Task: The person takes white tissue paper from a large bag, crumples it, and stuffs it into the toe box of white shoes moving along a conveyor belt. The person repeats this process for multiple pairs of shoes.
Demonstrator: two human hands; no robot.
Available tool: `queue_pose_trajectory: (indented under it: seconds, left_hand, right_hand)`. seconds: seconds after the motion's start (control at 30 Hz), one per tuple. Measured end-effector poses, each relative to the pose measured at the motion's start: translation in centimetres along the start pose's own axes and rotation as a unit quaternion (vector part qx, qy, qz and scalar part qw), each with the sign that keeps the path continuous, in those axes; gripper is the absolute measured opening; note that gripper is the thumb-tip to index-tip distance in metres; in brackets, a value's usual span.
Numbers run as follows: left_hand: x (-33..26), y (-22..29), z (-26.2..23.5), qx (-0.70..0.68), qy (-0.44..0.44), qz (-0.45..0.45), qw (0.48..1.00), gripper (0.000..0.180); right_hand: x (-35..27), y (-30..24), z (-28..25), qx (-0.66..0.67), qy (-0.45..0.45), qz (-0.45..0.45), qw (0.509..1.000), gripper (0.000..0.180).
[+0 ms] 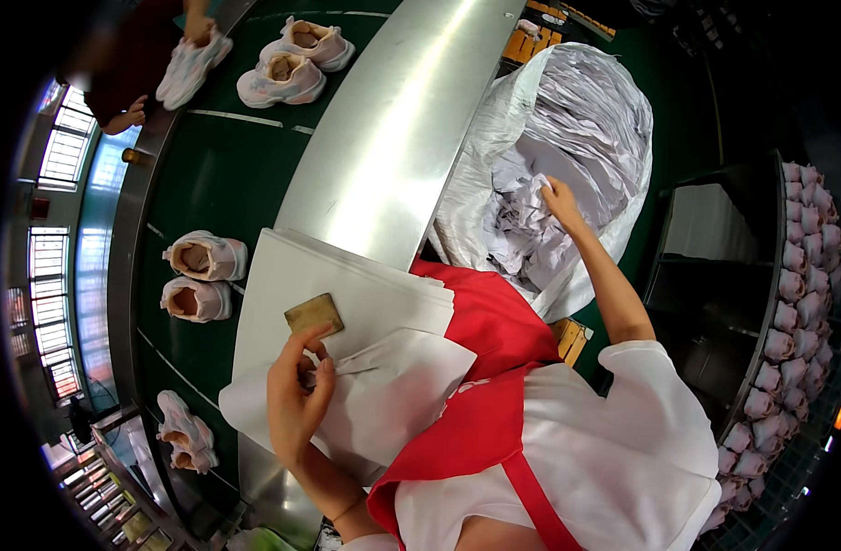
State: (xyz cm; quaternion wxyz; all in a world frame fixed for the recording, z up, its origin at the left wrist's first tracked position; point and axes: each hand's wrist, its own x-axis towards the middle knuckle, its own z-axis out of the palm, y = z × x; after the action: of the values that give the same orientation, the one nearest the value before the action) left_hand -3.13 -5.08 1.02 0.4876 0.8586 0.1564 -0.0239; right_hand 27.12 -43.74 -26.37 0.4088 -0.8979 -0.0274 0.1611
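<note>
On the steel table [398, 119] in front of my red apron [480, 367] lies a stack of white paper sheets [347, 285], weighted by a small brown block [314, 314] near its middle. My left hand [297, 395] rests on the top loose sheet [393, 386], its fingers [303, 347] curled narrowly and pinching the paper just below the block; a fold of the sheet appears to be gathered under the thumb, though the grip is partly hidden by my own knuckles. My right hand [560, 197] is stretched well away to the right, deep in the open plastic sack [604, 119] of crumpled white tissue [531, 230], fingers closed on a wad of it. To do this step well, I judge that the left hand should keep the sheet flat and still against the stack so it does not slide off the table edge, while the right draws out a single loose bunch without dragging the sack's rim toward me. The pull should be gentle, since thin tissue tears and tangles easily. Beyond the table, pairs of pale pink sneakers [200, 275] ride the dark green conveyor belt [228, 174], and another person's hand [127, 115] reaches toward it at the far left. Rows of pink wrapped shapes [797, 303] fill a rack at the right.
</note>
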Motion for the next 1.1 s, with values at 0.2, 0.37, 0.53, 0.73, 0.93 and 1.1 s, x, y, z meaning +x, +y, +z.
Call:
queue_pose_trajectory:
  seconds: [0.2,0.37,0.53,0.73,0.93,1.1]
  left_hand:
    - [0.1,0.9,1.3,-0.019,-0.013,0.035,0.999,0.068]
    - [-0.3,1.9,2.4,-0.017,-0.001,0.104,0.994,0.087]
    - [-0.5,-0.5,1.3,-0.077,-0.029,0.071,0.994,0.022]
    - [-0.8,-0.9,0.7,-0.197,0.052,-0.009,0.979,0.022]
    - [-0.7,-1.6,0.8,-0.224,0.062,0.007,0.973,0.026]
    - [-0.6,-2.3,0.4,-0.290,0.068,0.033,0.954,0.027]
  right_hand:
    - [-8.8,-16.3,-1.4,0.197,-0.127,-0.208,0.950,0.029]
    - [-17.7,-29.2,1.6,0.140,-0.347,-0.387,0.843,0.035]
    - [-16.8,-30.9,2.0,0.339,-0.476,-0.227,0.779,0.067]
    - [-18.0,-29.8,5.4,0.292,-0.447,-0.217,0.817,0.069]
    - [-17.7,-30.7,5.3,0.339,-0.326,-0.170,0.866,0.049]
    - [-18.9,-31.0,6.5,0.405,-0.347,-0.197,0.823,0.074]
